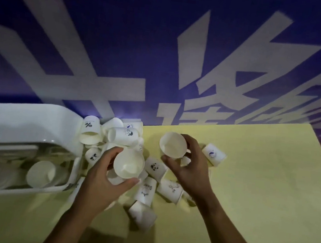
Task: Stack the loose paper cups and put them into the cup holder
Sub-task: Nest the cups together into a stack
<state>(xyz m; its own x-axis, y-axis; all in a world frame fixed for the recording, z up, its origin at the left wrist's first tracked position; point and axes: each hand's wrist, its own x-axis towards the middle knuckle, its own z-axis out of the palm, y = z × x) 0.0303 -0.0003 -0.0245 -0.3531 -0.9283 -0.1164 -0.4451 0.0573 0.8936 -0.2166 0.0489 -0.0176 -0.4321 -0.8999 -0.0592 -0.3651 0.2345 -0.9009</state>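
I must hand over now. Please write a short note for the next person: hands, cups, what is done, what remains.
Left hand: grip round one cup, mouth toward the camera.
Right hand: grip round a second cup, apart from the first, not yet nested.
Loose cups: many lie tipped on the yellow table, beside the cup holder at left.
Done: some cups lie inside it.
Left: nest the two held, stack the rest, load them.
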